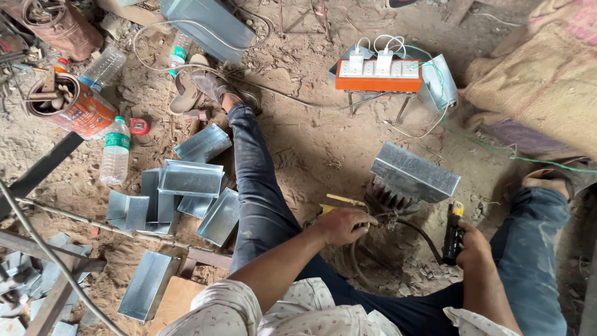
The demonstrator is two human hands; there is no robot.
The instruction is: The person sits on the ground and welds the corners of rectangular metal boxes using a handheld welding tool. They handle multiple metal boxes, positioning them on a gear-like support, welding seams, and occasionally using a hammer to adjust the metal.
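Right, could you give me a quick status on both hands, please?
Left hand closed on a yellow-handled tool. Right hand grips black electrode holder. Galvanised metal box sits just ahead. Black cable loops between hands.

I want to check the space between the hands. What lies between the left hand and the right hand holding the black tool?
In the head view, between the left hand and the right hand with the black tool runs a dark cable over bare dirt, below the metal box.

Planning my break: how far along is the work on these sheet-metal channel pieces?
Apparently done or waiting: several channel pieces piled left of the leg. In hand: one metal channel on the ground ahead, right hand gripping a black tool, left hand beside a yellow-handled tool. What remains is unclear.
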